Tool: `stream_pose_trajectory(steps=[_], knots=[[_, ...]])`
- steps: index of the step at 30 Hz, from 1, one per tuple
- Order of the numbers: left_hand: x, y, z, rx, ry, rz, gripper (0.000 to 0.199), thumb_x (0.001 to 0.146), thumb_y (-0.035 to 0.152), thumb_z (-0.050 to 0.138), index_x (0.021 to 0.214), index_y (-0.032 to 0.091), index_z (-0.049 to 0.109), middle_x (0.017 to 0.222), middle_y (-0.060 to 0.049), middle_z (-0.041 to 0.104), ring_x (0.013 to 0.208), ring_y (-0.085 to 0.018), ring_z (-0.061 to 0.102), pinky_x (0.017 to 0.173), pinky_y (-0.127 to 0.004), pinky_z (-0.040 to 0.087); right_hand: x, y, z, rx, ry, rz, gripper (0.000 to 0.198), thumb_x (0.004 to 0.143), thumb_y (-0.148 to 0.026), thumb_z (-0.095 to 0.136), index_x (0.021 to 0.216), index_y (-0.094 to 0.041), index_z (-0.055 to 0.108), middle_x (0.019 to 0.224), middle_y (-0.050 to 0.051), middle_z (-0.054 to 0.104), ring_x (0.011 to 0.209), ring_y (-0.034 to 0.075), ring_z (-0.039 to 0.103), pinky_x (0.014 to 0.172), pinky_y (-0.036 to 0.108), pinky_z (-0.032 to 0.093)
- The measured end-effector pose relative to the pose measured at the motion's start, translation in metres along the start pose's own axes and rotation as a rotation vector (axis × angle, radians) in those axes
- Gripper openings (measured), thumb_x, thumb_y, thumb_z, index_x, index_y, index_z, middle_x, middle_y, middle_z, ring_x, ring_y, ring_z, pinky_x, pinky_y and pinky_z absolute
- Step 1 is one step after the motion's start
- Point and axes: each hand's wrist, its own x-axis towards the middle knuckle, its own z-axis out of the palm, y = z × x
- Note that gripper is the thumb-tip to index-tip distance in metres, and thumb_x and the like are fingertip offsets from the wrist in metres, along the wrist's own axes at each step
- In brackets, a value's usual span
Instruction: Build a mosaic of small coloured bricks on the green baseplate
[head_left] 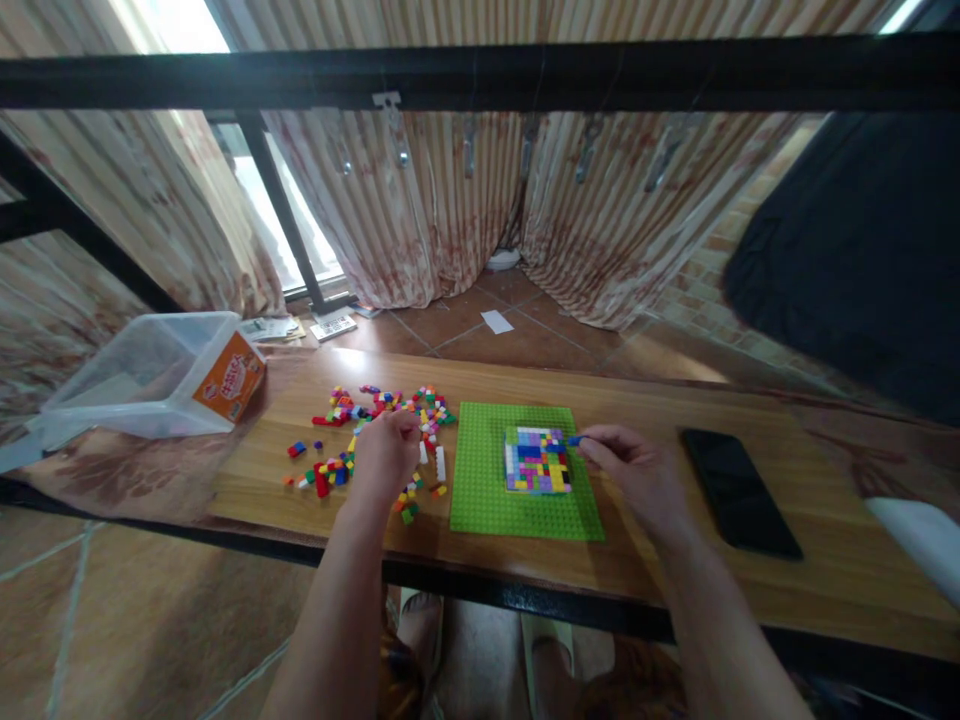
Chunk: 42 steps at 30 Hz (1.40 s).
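My right hand [634,468] pinches a small blue brick [574,441] between thumb and fingertips, at the right edge of a block of many-coloured bricks [536,462]. Whether the blue brick touches that block I cannot tell. The block stands on a green baseplate [480,515], right of its middle. Over the scattered loose bricks [324,475] to the left is my left hand [386,450], its fingers closed together. What it holds, if anything, is hidden. A white brick [440,463] lies between that hand and the baseplate.
On the wooden table [637,395], a black phone [741,492] lies to the right. A clear plastic bin [150,370] with an orange label stands at the far left. A dark metal bar [480,75] runs across above the table, with curtains behind.
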Motion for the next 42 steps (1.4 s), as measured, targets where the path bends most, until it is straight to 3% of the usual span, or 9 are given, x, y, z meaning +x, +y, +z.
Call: stream_pose_trajectory(steps=[3,6,9,12,15,20,28,42], knots=[[-0.001,-0.001,-0.003,0.131,-0.002,-0.036,0.027,0.078,0.018,0.053,0.091,0.021,0.076,0.093,-0.010,0.071,0.088,-0.026,0.066,0.078,-0.033,0.047,0.001,0.009,0.004,-0.063,-0.057,-0.014,0.023,0.068,-0.040,0.075,0.079,-0.020,0.074,0.080,0.003,0.073,0.075,0.017,0.064,0.073,0.032,0.050],[-0.001,0.001,-0.002,0.130,0.040,-0.060,0.029,0.079,0.018,0.054,0.099,0.022,0.075,0.105,-0.010,0.070,0.090,-0.025,0.066,0.080,-0.033,0.048,0.002,0.015,0.008,-0.050,-0.104,0.028,0.026,0.065,-0.042,0.077,0.079,-0.020,0.075,0.079,0.003,0.073,0.074,0.018,0.064,0.072,0.033,0.049],[-0.002,0.011,0.006,-0.055,0.043,-0.005,0.026,0.081,0.020,0.054,0.099,0.022,0.074,0.100,-0.007,0.071,0.084,-0.021,0.065,0.078,-0.031,0.048,0.002,0.019,0.010,-0.031,-0.102,0.077,0.030,0.063,-0.044,0.078,0.079,-0.020,0.075,0.076,0.003,0.072,0.069,0.017,0.063,0.068,0.032,0.048],[-0.009,0.034,0.022,-0.345,-0.075,0.136,0.024,0.084,0.019,0.052,0.094,0.019,0.074,0.086,-0.004,0.072,0.071,-0.015,0.062,0.069,-0.026,0.047,0.001,0.020,0.012,0.000,-0.085,0.098,0.029,0.061,-0.043,0.079,0.077,-0.020,0.075,0.072,0.002,0.071,0.066,0.016,0.061,0.064,0.030,0.047],[-0.022,0.061,0.039,-0.463,-0.133,0.259,0.022,0.084,0.017,0.052,0.089,0.020,0.073,0.087,-0.004,0.072,0.073,-0.014,0.062,0.070,-0.025,0.047,0.000,0.018,0.014,0.034,-0.076,0.116,0.028,0.059,-0.043,0.080,0.074,-0.020,0.074,0.069,0.001,0.070,0.063,0.015,0.060,0.061,0.028,0.047],[-0.040,0.087,0.053,-0.352,-0.151,0.342,0.025,0.087,0.019,0.051,0.102,0.024,0.071,0.091,-0.004,0.068,0.077,-0.015,0.061,0.073,-0.026,0.048,0.001,0.016,0.015,0.030,-0.066,0.110,0.031,0.058,-0.046,0.079,0.071,-0.019,0.072,0.066,0.001,0.068,0.060,0.014,0.058,0.057,0.027,0.046],[-0.051,0.095,0.059,-0.160,-0.114,0.509,0.036,0.095,0.025,0.042,0.125,0.026,0.061,0.104,-0.007,0.064,0.090,-0.019,0.060,0.080,-0.031,0.050,0.002,0.017,0.018,0.092,-0.068,0.138,0.030,0.057,-0.042,0.081,0.070,-0.018,0.071,0.064,0.000,0.067,0.058,0.013,0.057,0.056,0.026,0.046],[-0.060,0.109,0.064,0.209,-0.099,0.577,0.037,0.095,0.020,0.038,0.126,0.020,0.058,0.103,-0.010,0.063,0.094,-0.025,0.057,0.074,-0.035,0.049,0.000,0.017,0.027,0.249,0.013,0.227,0.028,0.051,-0.039,0.082,0.063,-0.018,0.069,0.054,-0.002,0.062,0.047,0.009,0.049,0.047,0.023,0.041]])
